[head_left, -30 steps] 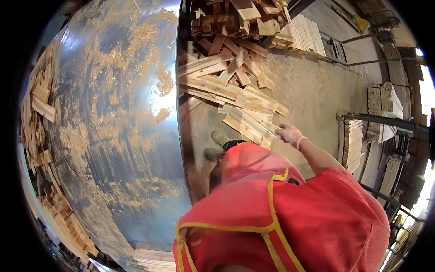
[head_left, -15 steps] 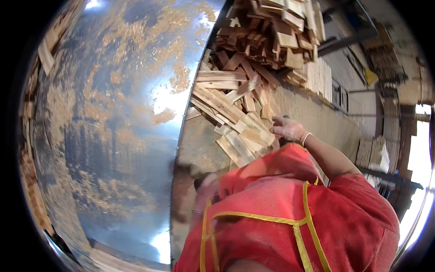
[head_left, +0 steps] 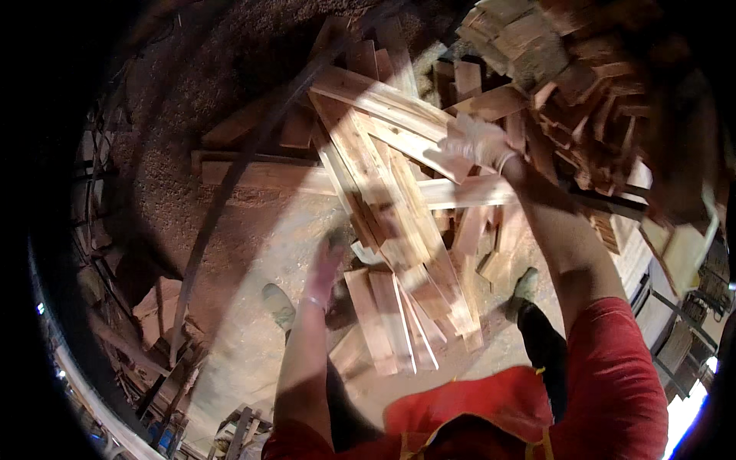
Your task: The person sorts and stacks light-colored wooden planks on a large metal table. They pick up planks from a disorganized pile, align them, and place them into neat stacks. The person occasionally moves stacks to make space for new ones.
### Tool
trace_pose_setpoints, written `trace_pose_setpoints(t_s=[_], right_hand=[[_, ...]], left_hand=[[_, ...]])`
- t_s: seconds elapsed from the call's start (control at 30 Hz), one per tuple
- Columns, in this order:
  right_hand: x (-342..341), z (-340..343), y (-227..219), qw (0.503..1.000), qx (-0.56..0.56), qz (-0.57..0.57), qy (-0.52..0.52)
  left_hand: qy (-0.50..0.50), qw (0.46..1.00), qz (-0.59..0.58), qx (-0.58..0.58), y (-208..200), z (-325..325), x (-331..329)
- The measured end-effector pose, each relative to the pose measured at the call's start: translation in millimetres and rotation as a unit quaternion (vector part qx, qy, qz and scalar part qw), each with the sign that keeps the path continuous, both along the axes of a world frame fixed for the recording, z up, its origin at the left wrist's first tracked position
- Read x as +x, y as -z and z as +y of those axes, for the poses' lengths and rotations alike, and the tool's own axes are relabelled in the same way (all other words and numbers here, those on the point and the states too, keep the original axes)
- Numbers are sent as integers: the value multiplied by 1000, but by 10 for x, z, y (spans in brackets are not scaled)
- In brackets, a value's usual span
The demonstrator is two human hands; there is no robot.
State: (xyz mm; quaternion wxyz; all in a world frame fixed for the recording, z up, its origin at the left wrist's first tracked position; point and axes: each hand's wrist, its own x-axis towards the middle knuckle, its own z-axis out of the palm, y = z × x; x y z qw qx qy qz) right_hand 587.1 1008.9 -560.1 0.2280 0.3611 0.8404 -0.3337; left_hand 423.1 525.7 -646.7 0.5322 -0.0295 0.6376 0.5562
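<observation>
My right hand [head_left: 483, 146], in a pale glove, reaches over the right end of a long wooden plank [head_left: 383, 100] on top of a loose heap. Its fingers point left across the wood but are smeared, so a grip on the plank cannot be made out. Lower and to the left, my left hand [head_left: 328, 264] hangs in shadow beside the heap, blurred, its fingers unclear. Between the hands, several long boards [head_left: 376, 176] lie crossed at slants. Shorter flat boards [head_left: 376, 314] fan out at the heap's near end.
My shoes [head_left: 280, 307] stand on the dusty floor [head_left: 230, 360] on both sides of the near boards. A tall stack of wood pieces [head_left: 521, 38] rises at the far right. A dark curved edge [head_left: 222, 192] crosses the left side. Scrap wood [head_left: 161, 307] lies at the lower left.
The view has swung from the metal table down over the wood heap and floor. My right hand has moved from the heap's near side onto its upper planks; my left arm now extends forward.
</observation>
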Motion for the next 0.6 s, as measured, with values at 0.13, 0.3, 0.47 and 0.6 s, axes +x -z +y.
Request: trace_pose_setpoints(t_s=[0.13,0.3,0.47,0.6], right_hand=[[-335,425,708,996,7,57,75],[-519,688,1166,999,12,32,31],[-172,-10,932,972,-206,-111,-15],[-100,-995,651,974,-134,-112,-142]], left_hand=[[35,999,-10,-19,201,978,-381],[-42,999,-5,23,861,1398,-500],[-130,965,-204,96,953,1124,-530],[-34,975,-194,103,869,996,-793]])
